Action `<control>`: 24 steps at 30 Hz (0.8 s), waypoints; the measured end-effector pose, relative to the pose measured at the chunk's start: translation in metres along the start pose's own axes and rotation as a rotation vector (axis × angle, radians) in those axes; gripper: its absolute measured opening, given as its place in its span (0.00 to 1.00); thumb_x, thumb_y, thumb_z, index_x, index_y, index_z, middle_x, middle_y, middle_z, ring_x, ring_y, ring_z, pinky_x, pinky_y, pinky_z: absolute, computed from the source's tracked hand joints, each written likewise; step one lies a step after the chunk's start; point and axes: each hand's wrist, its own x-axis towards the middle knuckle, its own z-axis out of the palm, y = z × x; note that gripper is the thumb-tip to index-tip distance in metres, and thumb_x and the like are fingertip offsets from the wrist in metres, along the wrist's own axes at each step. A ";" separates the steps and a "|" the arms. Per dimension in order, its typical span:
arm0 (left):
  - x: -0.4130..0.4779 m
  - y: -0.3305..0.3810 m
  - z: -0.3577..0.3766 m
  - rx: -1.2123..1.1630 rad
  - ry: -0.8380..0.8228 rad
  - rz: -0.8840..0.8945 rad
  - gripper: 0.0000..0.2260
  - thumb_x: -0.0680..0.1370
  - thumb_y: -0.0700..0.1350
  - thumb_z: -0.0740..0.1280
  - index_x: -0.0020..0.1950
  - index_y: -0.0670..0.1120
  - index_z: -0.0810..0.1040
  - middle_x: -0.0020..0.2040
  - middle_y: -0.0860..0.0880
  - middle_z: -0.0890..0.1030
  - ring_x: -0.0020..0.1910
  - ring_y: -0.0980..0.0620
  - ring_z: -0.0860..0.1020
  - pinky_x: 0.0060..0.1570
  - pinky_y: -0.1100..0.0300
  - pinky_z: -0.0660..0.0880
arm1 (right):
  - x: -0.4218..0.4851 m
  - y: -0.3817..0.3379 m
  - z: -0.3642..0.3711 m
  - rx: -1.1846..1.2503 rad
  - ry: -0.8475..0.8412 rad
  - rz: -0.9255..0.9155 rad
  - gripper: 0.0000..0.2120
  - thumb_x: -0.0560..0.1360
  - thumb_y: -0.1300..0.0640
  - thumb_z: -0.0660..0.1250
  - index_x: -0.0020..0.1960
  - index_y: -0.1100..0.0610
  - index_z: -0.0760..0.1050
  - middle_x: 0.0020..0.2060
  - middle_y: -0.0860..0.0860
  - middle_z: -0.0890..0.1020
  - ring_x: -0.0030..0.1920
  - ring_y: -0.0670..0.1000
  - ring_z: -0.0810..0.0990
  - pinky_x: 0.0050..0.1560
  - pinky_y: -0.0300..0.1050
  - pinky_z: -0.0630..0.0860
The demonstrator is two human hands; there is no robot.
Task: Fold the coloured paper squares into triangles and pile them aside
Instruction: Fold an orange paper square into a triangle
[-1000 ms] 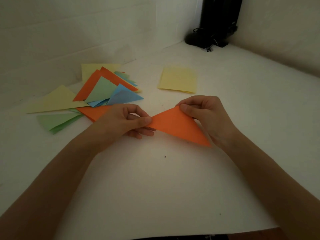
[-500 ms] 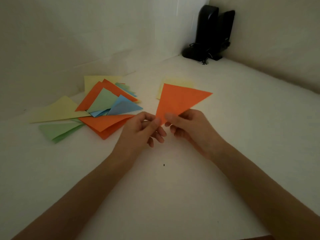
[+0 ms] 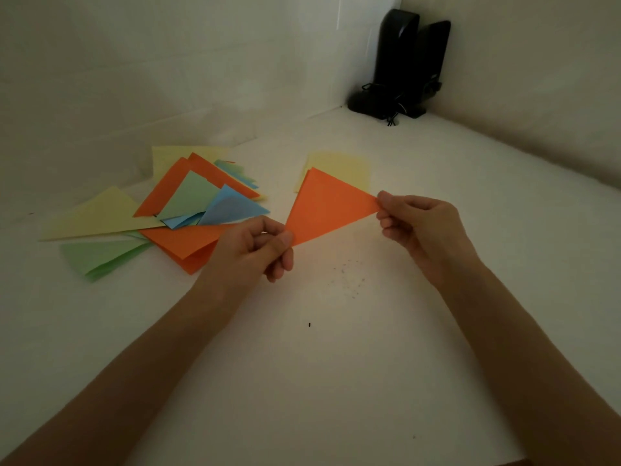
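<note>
Near the middle of the frame, the left hand (image 3: 250, 250) and the right hand (image 3: 420, 227) are holding an orange paper triangle (image 3: 327, 208) up over the white tabletop (image 3: 336, 364); the left thumb and forefinger are pinching its lower corner, while the right fingertips are pinching its right corner (the third corner is pointing up and away, free); just behind it, partly hidden, a pale yellow paper square (image 3: 346, 166) is lying flat; at the left of the frame, a loose pile of folded paper triangles (image 3: 168, 213), orange, yellow, green and blue, is sprawling beside the left hand; a pair of black upright speakers (image 3: 408, 62) is standing at the upper right.
</note>
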 end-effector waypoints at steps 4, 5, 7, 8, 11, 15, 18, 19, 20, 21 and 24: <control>0.000 0.005 -0.015 0.040 -0.104 -0.092 0.07 0.78 0.37 0.62 0.41 0.44 0.75 0.27 0.49 0.75 0.25 0.55 0.68 0.26 0.67 0.66 | 0.003 -0.011 -0.007 -0.325 0.028 -0.156 0.05 0.74 0.53 0.68 0.44 0.54 0.80 0.36 0.47 0.82 0.38 0.46 0.78 0.40 0.39 0.74; 0.000 0.005 -0.015 0.052 -0.135 -0.120 0.07 0.78 0.37 0.62 0.41 0.45 0.76 0.26 0.49 0.75 0.26 0.55 0.68 0.26 0.67 0.66 | -0.001 -0.011 -0.001 -0.414 -0.103 -0.134 0.04 0.74 0.52 0.68 0.46 0.52 0.80 0.39 0.47 0.83 0.41 0.45 0.78 0.43 0.41 0.73; -0.001 0.005 -0.013 0.114 -0.199 -0.152 0.07 0.78 0.37 0.63 0.42 0.45 0.77 0.27 0.50 0.73 0.28 0.54 0.67 0.28 0.66 0.64 | -0.012 -0.008 0.013 -0.469 -0.374 -0.018 0.07 0.73 0.55 0.69 0.51 0.52 0.80 0.41 0.49 0.83 0.40 0.44 0.78 0.44 0.40 0.74; -0.001 0.005 -0.011 0.150 -0.229 -0.154 0.07 0.78 0.38 0.62 0.42 0.46 0.78 0.27 0.50 0.73 0.28 0.54 0.67 0.28 0.66 0.63 | -0.016 -0.006 0.019 -0.444 -0.452 0.039 0.08 0.72 0.58 0.70 0.52 0.55 0.80 0.40 0.50 0.82 0.38 0.44 0.79 0.41 0.38 0.74; -0.002 0.005 -0.008 0.229 -0.250 -0.125 0.09 0.79 0.38 0.61 0.41 0.43 0.78 0.25 0.52 0.71 0.26 0.58 0.67 0.28 0.69 0.63 | -0.023 -0.001 0.032 -0.437 -0.474 0.051 0.06 0.69 0.62 0.74 0.45 0.57 0.81 0.37 0.50 0.82 0.36 0.44 0.80 0.36 0.36 0.76; -0.004 0.004 -0.002 0.391 -0.246 0.095 0.10 0.75 0.51 0.62 0.39 0.48 0.77 0.26 0.53 0.76 0.27 0.59 0.71 0.31 0.70 0.66 | -0.025 0.007 0.038 -0.519 -0.403 -0.035 0.02 0.68 0.58 0.75 0.39 0.54 0.82 0.36 0.51 0.83 0.37 0.46 0.80 0.38 0.39 0.76; -0.002 -0.001 -0.001 0.414 -0.198 0.173 0.09 0.75 0.51 0.62 0.38 0.50 0.76 0.26 0.54 0.77 0.25 0.59 0.72 0.30 0.71 0.66 | -0.024 0.008 0.036 -0.458 -0.347 -0.017 0.01 0.69 0.59 0.74 0.40 0.56 0.83 0.34 0.50 0.83 0.35 0.44 0.79 0.35 0.36 0.75; -0.002 -0.001 -0.002 0.383 -0.166 0.162 0.08 0.76 0.49 0.63 0.38 0.49 0.76 0.25 0.54 0.77 0.25 0.59 0.71 0.29 0.72 0.66 | -0.022 0.008 0.034 -0.404 -0.328 0.006 0.01 0.70 0.61 0.73 0.41 0.57 0.83 0.33 0.50 0.82 0.34 0.44 0.79 0.35 0.36 0.76; 0.000 -0.001 -0.003 0.359 -0.138 0.144 0.08 0.76 0.47 0.64 0.38 0.48 0.77 0.25 0.53 0.77 0.24 0.59 0.71 0.28 0.72 0.66 | -0.019 0.008 0.032 -0.346 -0.311 0.028 0.01 0.70 0.63 0.73 0.41 0.58 0.82 0.33 0.50 0.82 0.34 0.45 0.80 0.36 0.37 0.76; 0.000 0.000 -0.005 0.349 -0.121 0.123 0.08 0.77 0.45 0.64 0.38 0.48 0.77 0.25 0.53 0.76 0.24 0.60 0.71 0.28 0.73 0.66 | -0.016 0.007 0.029 -0.300 -0.296 0.039 0.03 0.70 0.65 0.72 0.40 0.59 0.82 0.33 0.50 0.83 0.35 0.46 0.80 0.37 0.39 0.77; 0.002 0.000 -0.011 0.357 -0.131 0.087 0.07 0.77 0.45 0.65 0.38 0.47 0.77 0.25 0.53 0.77 0.24 0.60 0.71 0.28 0.73 0.66 | -0.007 0.005 0.019 -0.243 -0.213 -0.009 0.03 0.71 0.67 0.70 0.41 0.60 0.81 0.33 0.51 0.83 0.33 0.46 0.80 0.35 0.37 0.74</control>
